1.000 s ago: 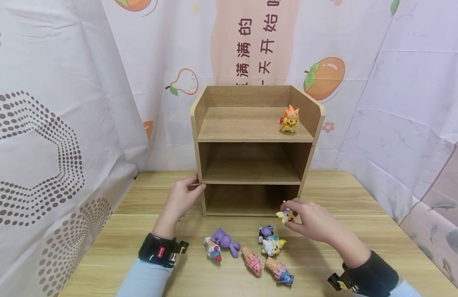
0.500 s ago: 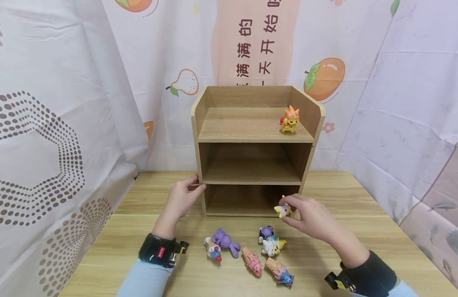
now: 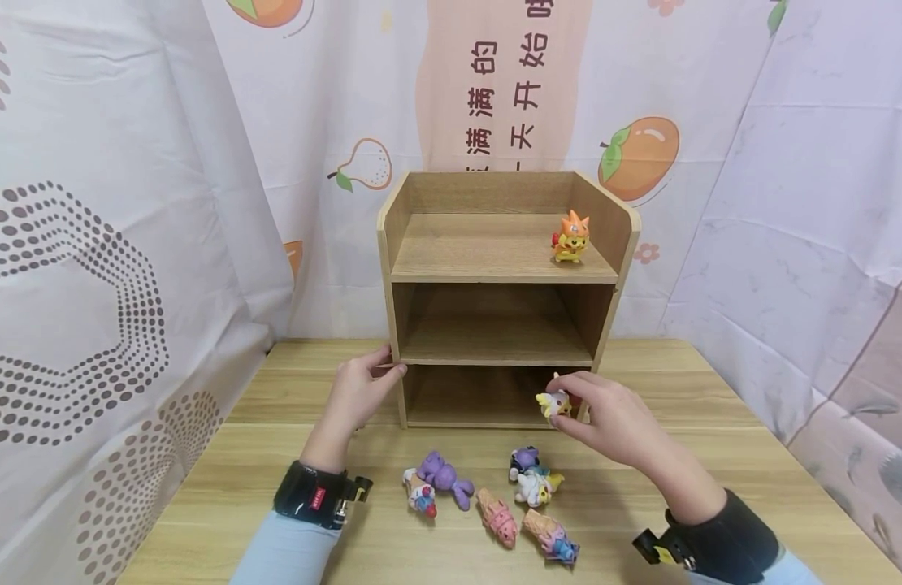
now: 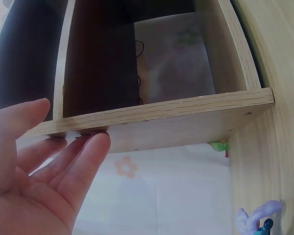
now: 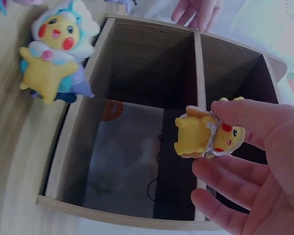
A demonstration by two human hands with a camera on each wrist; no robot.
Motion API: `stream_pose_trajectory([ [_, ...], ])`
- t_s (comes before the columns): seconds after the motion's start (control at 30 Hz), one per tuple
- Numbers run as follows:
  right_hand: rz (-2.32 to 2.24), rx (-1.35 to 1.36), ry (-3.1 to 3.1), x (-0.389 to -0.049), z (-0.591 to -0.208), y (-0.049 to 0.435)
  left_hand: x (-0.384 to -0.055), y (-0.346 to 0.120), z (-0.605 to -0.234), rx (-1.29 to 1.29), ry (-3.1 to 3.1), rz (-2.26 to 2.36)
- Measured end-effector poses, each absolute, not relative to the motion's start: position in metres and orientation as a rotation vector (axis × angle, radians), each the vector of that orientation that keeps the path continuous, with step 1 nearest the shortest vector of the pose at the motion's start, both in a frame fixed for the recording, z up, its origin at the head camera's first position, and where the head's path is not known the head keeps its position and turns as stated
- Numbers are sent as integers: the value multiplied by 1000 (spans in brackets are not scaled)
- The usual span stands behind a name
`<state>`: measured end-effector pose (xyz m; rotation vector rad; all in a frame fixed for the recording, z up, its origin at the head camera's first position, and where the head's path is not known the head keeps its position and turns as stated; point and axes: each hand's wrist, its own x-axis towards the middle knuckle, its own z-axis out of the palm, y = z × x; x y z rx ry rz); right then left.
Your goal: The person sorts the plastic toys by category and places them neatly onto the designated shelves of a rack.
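Note:
My right hand [image 3: 613, 416] pinches a small Pikachu figurine [image 5: 198, 132] between thumb and fingers; it has a yellow body, red cheeks and a pale hood. Hand and figurine are in front of the right side of the bottom compartment of a wooden shelf unit [image 3: 498, 361]. My left hand [image 3: 359, 394] touches the unit's left side panel, its fingertips against the outer face and the thumb by the front edge. In the left wrist view, the fingers of that hand [image 4: 44, 171] lie fairly straight. An orange-capped yellow figurine [image 3: 570, 236] stands on the top shelf at the right.
On the wooden table [image 3: 261, 479] before the unit lie a purple figurine [image 3: 445, 479], a cone-shaped toy [image 3: 420, 492], a pink cone toy [image 3: 497, 517], a pink-blue cone toy [image 3: 550, 536], a white-yellow figurine [image 3: 535, 487] and a purple-black one [image 3: 524, 461]. Printed cloth [image 3: 319, 97] hangs behind.
My right hand has moved left and upward with the Pikachu figurine, toward the bottom compartment's front. The left hand has stayed at the side panel.

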<state>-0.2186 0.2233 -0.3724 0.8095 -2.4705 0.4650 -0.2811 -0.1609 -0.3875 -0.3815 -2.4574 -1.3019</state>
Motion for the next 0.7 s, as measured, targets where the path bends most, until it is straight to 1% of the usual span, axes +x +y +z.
stream_pose_trajectory([
  [0.7,499,785,-2355,-221,-338,208,-284,-162,-391,-372,-2451,-1323],
])
